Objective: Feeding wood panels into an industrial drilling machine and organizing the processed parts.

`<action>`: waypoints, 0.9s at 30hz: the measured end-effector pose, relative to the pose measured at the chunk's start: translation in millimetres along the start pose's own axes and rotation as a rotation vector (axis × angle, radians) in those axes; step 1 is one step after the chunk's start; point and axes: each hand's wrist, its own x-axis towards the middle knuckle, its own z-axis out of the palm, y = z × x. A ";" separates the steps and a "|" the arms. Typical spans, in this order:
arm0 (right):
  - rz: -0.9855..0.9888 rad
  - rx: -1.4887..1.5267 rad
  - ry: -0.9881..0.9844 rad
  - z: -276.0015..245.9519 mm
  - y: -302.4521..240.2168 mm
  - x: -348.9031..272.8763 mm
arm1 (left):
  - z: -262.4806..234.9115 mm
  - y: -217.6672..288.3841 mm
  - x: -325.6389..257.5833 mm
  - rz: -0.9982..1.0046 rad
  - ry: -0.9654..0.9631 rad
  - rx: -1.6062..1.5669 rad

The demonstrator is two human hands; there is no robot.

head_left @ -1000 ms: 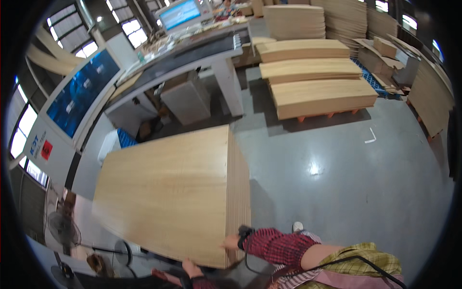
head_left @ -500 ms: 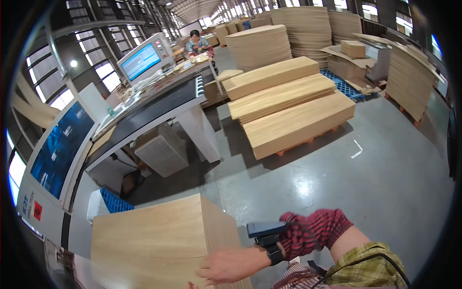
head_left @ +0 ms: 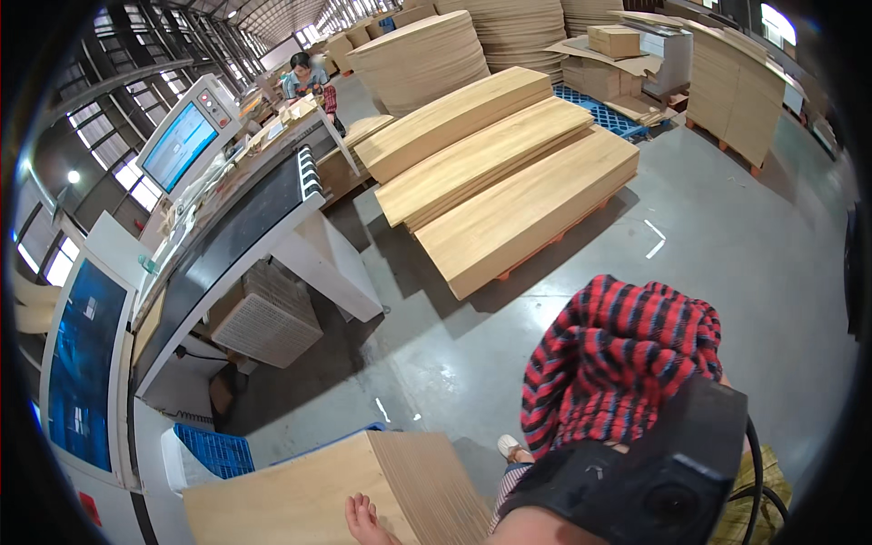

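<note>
At the bottom edge, my left hand (head_left: pixel 363 520) shows only its fingers, stretched out over the pale wood top of a stack of panels (head_left: pixel 282 495). I see nothing held in it; whether it touches the wood I cannot tell. My right arm bends across the lower right, in a red and black checked sleeve (head_left: pixel 627 354). A black wrist strap with a dark boxy device (head_left: pixel 677 463) sits on that arm. Of my right hand (head_left: pixel 545 529) only the part next to the strap shows; its fingers are cut off by the lower edge.
A machine with a dark conveyor bed (head_left: pixel 245 241) and a screen (head_left: pixel 182 145) runs along the left. Long wood panel piles (head_left: pixel 527 213) lie ahead on a pallet. A blue crate (head_left: pixel 213 450) stands behind the near stack. A person (head_left: pixel 307 82) sits farther back.
My right arm has risen closer to the camera, and its hand has dropped off the lower edge. More of my left fingers show. The view has shifted right.
</note>
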 end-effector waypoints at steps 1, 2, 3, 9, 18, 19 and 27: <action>0.009 -0.023 0.001 -8.3 12.0 3.6 | 8.0 6.1 19.6 0.007 -0.013 -0.012; 0.019 -0.055 -0.001 -16.8 22.4 8.0 | 18.0 15.7 39.9 0.010 -0.033 -0.022; 0.038 -0.108 -0.005 -30.0 30.4 9.6 | 29.6 25.4 59.4 0.017 -0.049 -0.038; 0.455 -0.278 -0.480 -82.8 118.3 17.5 | 100.7 65.4 182.0 0.026 -0.189 -0.064; 1.077 -0.194 -0.173 -124.1 322.0 -208.2 | 228.8 78.8 309.2 -0.040 -0.400 -0.066; 1.185 -0.058 -0.151 -119.4 346.3 -239.0 | 242.6 85.0 319.2 -0.036 -0.378 -0.073; 1.292 0.246 -0.193 -79.9 502.5 -286.0 | 287.1 126.5 433.0 -0.072 -0.266 -0.014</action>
